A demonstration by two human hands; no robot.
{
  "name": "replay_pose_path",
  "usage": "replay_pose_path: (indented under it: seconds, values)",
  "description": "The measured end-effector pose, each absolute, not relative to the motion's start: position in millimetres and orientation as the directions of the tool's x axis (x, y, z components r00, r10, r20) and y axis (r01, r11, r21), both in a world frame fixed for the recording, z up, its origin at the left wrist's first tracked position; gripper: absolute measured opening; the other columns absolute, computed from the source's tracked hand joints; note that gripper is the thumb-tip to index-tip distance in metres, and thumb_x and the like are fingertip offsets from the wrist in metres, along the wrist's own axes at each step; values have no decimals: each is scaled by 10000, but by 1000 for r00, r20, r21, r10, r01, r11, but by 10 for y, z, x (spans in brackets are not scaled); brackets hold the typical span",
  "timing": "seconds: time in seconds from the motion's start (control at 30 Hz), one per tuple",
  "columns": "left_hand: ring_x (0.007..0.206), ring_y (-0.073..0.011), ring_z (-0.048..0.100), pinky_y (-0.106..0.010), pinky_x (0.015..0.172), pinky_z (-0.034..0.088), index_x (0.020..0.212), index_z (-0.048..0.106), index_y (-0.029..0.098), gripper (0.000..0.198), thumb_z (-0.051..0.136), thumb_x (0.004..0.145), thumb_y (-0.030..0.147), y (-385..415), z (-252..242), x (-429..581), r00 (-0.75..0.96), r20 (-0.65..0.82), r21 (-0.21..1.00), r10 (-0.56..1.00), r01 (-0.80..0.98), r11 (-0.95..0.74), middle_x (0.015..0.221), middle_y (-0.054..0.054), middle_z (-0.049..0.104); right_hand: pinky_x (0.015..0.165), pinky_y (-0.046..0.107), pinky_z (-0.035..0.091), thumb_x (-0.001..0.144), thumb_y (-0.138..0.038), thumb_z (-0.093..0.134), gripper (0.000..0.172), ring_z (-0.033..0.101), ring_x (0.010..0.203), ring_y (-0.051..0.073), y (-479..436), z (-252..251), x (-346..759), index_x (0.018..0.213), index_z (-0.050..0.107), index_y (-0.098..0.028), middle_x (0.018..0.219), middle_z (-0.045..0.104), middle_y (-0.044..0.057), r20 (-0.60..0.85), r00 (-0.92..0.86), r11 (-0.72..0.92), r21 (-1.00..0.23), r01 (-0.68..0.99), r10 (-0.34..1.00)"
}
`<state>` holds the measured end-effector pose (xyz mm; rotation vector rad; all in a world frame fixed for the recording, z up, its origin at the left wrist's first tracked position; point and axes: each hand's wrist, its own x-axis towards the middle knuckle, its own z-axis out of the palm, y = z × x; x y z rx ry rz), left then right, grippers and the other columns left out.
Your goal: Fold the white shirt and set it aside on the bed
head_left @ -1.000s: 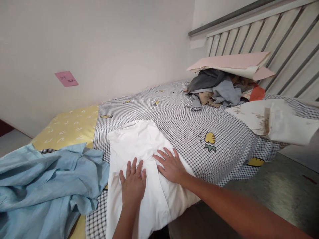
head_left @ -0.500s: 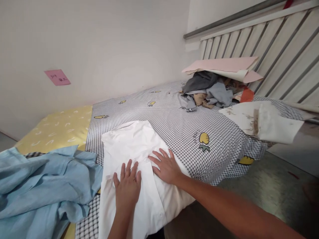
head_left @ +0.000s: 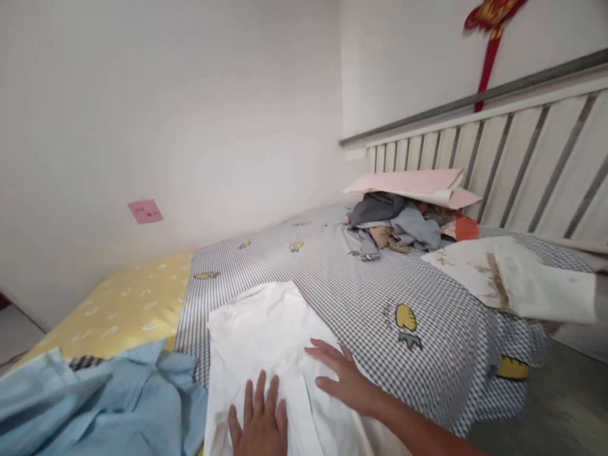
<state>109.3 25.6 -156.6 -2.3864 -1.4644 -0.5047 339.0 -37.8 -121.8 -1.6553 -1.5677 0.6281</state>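
A white shirt (head_left: 266, 329) lies folded flat on the checked bed sheet (head_left: 351, 291), near the bed's front edge. My left hand (head_left: 259, 421) rests flat on its lower part, fingers stretched out and close together. My right hand (head_left: 344, 380) lies on the shirt's right edge, fingers spread and pointing left. Neither hand holds anything.
A crumpled light blue shirt (head_left: 95, 405) lies at the lower left over a yellow sheet (head_left: 123, 310). A pile of grey and tan clothes (head_left: 394, 225) sits at the back under pink card sheets (head_left: 408, 183). White stained paper (head_left: 513, 278) lies at the right by the slatted rail (head_left: 513, 152).
The view has tilted up, so the bed and hands sit lower in frame. Both hands stay flat on the white shirt, the right one having slid slightly toward its right edge.
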Motion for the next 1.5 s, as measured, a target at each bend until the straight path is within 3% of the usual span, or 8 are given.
replay_pose_path:
  seconds: [0.1,0.23,0.57,0.77,0.97,1.13,1.27,1.5]
  values:
    - [1413,-302,489,-645,1163,318,1402,569,364,476,322,1002,293,325,-1653,1104,381,461,-56,802,914,-402,1539,9,495,1128,502,415,893,-482,544,555,527,1365,276,-384,-1250,3804,1416,580,-300,1519,540,79,207,440,80,-954,291,874]
    - [1453,-311,435,-657,1179,288,1427,544,363,482,341,992,312,285,-1638,1085,406,446,-17,797,895,-446,1563,6,470,1091,493,453,839,-545,586,476,638,1177,291,-579,-1349,4190,1178,714,-236,1261,709,105,244,754,45,-960,275,610]
    - [1470,-324,405,-666,1210,196,1434,558,305,491,336,997,310,202,-1520,1109,415,443,59,794,871,-488,1569,-41,480,1202,635,185,742,-604,701,625,430,1423,361,-725,-1374,4016,1297,683,-318,1499,563,76,121,491,-274,-704,655,863]
    - [1468,-354,401,-700,1195,189,1432,569,272,507,334,986,325,187,-1494,1110,427,436,81,792,858,-507,1571,-71,473,1170,579,275,775,-557,685,338,487,1370,346,-728,-1288,4040,904,753,-252,1452,596,95,149,499,-175,-821,544,854]
    - [1460,-358,413,-708,1186,209,1442,556,301,508,353,978,340,232,-1620,1109,413,452,105,790,855,-507,1578,-54,461,919,437,508,924,-579,479,429,649,1054,279,-581,-1173,3975,899,724,-228,1130,714,95,103,474,-109,-910,400,875]
    - [1471,-372,394,-711,1185,207,1459,532,299,509,362,981,333,247,-1623,1115,410,414,133,813,856,-499,1589,-62,445,961,473,431,986,-492,376,424,625,1015,273,-342,-1295,3916,852,696,-247,1009,721,61,208,517,-273,-657,703,830]
    - [1474,-356,393,-704,1192,200,1448,549,294,502,357,985,325,202,-1534,1099,415,418,98,808,864,-494,1585,-64,452,1013,506,361,922,-422,551,318,591,1115,289,-285,-1437,3824,1185,662,-283,1198,693,72,321,518,-350,-454,819,793]
    - [1506,-347,340,-709,1208,179,1450,546,291,481,402,991,295,176,-1401,1139,409,317,202,856,852,-482,1594,-71,448,1022,561,362,902,-419,561,341,584,1139,319,-275,-1431,3829,1200,677,-302,1197,676,85,299,510,-333,-482,810,807]
